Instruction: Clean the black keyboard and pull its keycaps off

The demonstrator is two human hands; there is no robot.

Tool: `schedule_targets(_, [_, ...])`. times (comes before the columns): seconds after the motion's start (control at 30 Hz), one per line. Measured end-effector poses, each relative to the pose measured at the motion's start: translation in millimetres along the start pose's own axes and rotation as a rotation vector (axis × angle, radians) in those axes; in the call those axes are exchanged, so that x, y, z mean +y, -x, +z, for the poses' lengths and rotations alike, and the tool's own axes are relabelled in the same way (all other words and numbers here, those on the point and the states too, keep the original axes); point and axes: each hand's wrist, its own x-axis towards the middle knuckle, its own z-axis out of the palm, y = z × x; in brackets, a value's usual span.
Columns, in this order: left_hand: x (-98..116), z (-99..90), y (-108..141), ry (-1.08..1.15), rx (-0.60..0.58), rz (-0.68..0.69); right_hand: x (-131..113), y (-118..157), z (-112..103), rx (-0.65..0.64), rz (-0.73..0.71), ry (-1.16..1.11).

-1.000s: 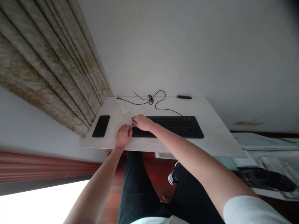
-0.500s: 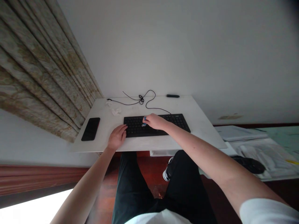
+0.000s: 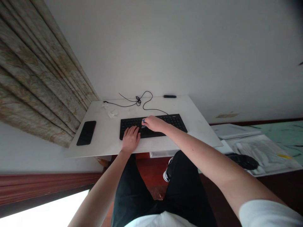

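A black keyboard [image 3: 176, 121] lies on the white desk [image 3: 201, 126]. My left hand [image 3: 131, 138] rests on its left part, fingers spread over the lower keys and holding nothing. Just to the right, my right hand [image 3: 151, 123] is closed around a small blue tool [image 3: 143, 121] with a pale end against the keys. Most of the tool is hidden by the fingers. From the keyboard's back edge a thin black cable [image 3: 138, 101] runs in a loose knot across the desk.
A black phone [image 3: 86, 133] lies at the desk's left side. Crumpled white tissue [image 3: 112, 113] is behind the keyboard's left end. A short black object [image 3: 169, 96] sits at the back edge near the wall. Papers and a black item [image 3: 245, 161] are on a lower surface at right.
My left hand has moved right, from the keyboard's left edge onto its keys, closer to my right hand. The right hand still grips the blue tool. The view has shifted slightly.
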Motion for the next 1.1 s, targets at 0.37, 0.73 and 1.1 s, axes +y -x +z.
schedule_targets(0.37, [3, 0.0, 1, -0.044, 0.009, 0.013, 20, 24, -2, 0.117, 0.055, -0.125])
schedule_targets(0.73, [0, 1.6, 3, -0.022, 0.031, 0.009, -7, -7, 16, 0.118, -0.050, -0.138])
schedule_targets(1.1, [1, 3.2, 4, -0.037, 0.031, 0.018, 74, 67, -19, 0.061, 0.176, -0.041])
